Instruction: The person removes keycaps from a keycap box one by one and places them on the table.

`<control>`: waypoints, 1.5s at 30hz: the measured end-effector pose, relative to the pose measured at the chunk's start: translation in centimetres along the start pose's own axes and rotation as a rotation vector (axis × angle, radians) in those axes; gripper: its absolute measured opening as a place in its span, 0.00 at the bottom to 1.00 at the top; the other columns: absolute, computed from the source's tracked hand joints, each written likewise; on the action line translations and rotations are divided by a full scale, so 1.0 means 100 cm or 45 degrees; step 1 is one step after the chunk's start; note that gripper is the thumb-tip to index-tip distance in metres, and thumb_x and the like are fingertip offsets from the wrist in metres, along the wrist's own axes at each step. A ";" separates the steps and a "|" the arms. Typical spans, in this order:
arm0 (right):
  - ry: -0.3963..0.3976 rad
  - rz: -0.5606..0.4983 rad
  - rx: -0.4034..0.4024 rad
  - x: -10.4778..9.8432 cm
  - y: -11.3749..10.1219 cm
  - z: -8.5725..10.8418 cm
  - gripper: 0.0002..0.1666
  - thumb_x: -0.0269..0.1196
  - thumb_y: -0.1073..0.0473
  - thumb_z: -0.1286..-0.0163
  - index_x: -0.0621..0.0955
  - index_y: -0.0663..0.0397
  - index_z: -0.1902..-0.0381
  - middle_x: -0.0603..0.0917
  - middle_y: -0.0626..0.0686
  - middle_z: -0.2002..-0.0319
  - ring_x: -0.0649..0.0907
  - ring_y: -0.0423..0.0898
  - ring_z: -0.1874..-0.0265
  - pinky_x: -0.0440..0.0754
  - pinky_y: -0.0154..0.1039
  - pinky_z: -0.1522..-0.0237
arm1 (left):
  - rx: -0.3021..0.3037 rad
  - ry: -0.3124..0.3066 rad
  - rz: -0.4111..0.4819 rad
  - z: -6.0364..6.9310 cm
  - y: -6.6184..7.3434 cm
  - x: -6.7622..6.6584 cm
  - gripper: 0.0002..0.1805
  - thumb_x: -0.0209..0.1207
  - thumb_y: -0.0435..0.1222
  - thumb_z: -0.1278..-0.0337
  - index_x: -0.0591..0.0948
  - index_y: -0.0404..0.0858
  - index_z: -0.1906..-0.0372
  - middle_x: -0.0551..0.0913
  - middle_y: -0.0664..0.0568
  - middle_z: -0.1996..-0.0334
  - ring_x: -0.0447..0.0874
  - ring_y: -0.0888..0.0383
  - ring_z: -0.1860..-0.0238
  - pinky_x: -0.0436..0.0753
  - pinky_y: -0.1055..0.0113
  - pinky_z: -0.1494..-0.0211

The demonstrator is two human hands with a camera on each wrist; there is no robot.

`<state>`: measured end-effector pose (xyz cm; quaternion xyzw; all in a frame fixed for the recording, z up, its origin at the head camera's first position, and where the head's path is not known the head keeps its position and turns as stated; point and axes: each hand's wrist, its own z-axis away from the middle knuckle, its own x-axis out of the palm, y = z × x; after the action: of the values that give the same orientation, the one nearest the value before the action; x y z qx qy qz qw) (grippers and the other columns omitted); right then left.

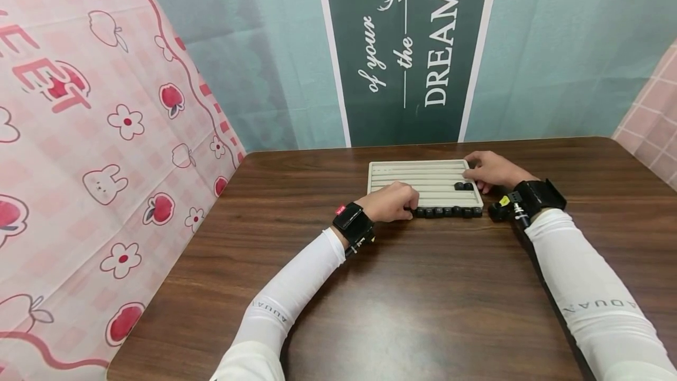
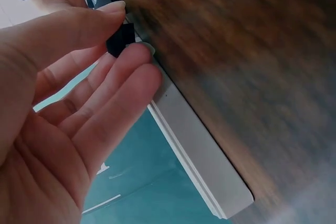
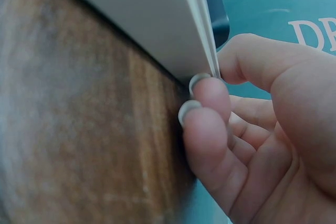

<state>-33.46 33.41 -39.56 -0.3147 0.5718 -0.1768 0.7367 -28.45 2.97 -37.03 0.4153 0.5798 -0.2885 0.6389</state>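
Observation:
A cream ridged tray (image 1: 402, 177) lies flat on the table. Along its front edge runs a row of small black keycap-like blocks (image 1: 447, 212), and two more black blocks (image 1: 463, 186) sit on its right part. At the left end of that row, my left hand (image 1: 390, 201) pinches one black block (image 2: 121, 39) between thumb and fingers, beside the tray's front side (image 2: 199, 145). My right hand (image 1: 493, 170) holds the tray's right edge, thumb at the upper rim and fingertips (image 3: 205, 135) against the side wall (image 3: 142, 19). Markings on the blocks are too small to read.
The brown wooden table (image 1: 412, 298) extends toward me and to both sides. Behind it hangs a teal cloth (image 1: 275, 75) with a dark lettered panel (image 1: 365, 116). A pink patterned cloth (image 1: 153, 163) borders the left side. Black camera straps (image 1: 539, 196) sit on both wrists.

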 end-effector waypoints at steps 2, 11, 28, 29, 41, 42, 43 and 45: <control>-0.001 -0.002 0.000 0.000 0.000 0.000 0.34 0.56 0.58 0.30 0.60 0.72 0.34 0.77 0.53 0.77 0.78 0.43 0.84 0.81 0.41 0.79 | -0.002 0.006 -0.005 -0.001 0.000 0.000 0.05 0.65 0.35 0.45 0.83 0.40 0.64 0.81 0.57 0.67 0.74 0.66 0.65 0.76 0.75 0.59; -0.007 -0.006 0.008 -0.001 0.001 -0.001 0.35 0.56 0.57 0.30 0.60 0.72 0.33 0.77 0.53 0.77 0.78 0.42 0.84 0.81 0.41 0.79 | 0.005 0.034 -0.042 -0.001 -0.001 0.003 0.06 0.64 0.35 0.44 0.84 0.40 0.61 0.84 0.57 0.62 0.78 0.66 0.60 0.78 0.76 0.55; -0.013 -0.005 0.012 0.000 -0.001 0.000 0.34 0.56 0.58 0.30 0.60 0.72 0.33 0.77 0.54 0.76 0.79 0.43 0.83 0.82 0.41 0.78 | 0.031 0.052 -0.038 -0.001 -0.002 0.002 0.05 0.63 0.31 0.44 0.83 0.40 0.63 0.83 0.56 0.65 0.77 0.66 0.62 0.77 0.75 0.56; -0.011 -0.004 0.013 0.000 -0.001 0.000 0.35 0.56 0.58 0.30 0.60 0.72 0.33 0.77 0.54 0.76 0.79 0.43 0.83 0.82 0.41 0.78 | 0.032 0.055 -0.042 -0.001 -0.002 0.002 0.05 0.63 0.31 0.44 0.82 0.40 0.63 0.83 0.55 0.65 0.77 0.66 0.61 0.77 0.75 0.55; -0.017 0.016 0.012 -0.003 -0.005 0.001 0.36 0.56 0.57 0.29 0.59 0.74 0.33 0.77 0.53 0.77 0.78 0.44 0.84 0.81 0.41 0.78 | 0.019 0.064 -0.028 -0.005 -0.001 0.002 0.04 0.63 0.35 0.42 0.81 0.41 0.64 0.81 0.57 0.66 0.76 0.66 0.64 0.76 0.76 0.58; -0.018 0.016 0.013 -0.003 -0.005 0.001 0.36 0.56 0.57 0.30 0.59 0.74 0.33 0.77 0.53 0.77 0.78 0.43 0.84 0.81 0.41 0.78 | 0.014 0.060 -0.023 -0.005 -0.001 0.002 0.03 0.63 0.36 0.42 0.81 0.41 0.65 0.81 0.58 0.68 0.75 0.66 0.65 0.75 0.76 0.59; -0.019 0.015 0.014 -0.002 -0.005 0.001 0.36 0.56 0.57 0.30 0.59 0.74 0.33 0.77 0.53 0.77 0.78 0.44 0.83 0.81 0.41 0.78 | 0.008 0.056 -0.018 -0.005 -0.001 0.001 0.04 0.62 0.37 0.41 0.80 0.42 0.66 0.80 0.58 0.69 0.75 0.66 0.66 0.74 0.77 0.60; -0.019 0.012 0.018 -0.002 -0.004 0.000 0.36 0.56 0.57 0.30 0.59 0.74 0.33 0.77 0.53 0.77 0.78 0.44 0.83 0.81 0.41 0.78 | -0.011 0.042 -0.002 -0.004 0.000 -0.001 0.05 0.61 0.39 0.39 0.79 0.43 0.68 0.79 0.59 0.71 0.73 0.66 0.69 0.73 0.77 0.63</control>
<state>-33.44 33.21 -39.12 -0.3082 0.5666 -0.1752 0.7439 -28.63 3.28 -36.97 0.4167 0.5918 -0.2797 0.6308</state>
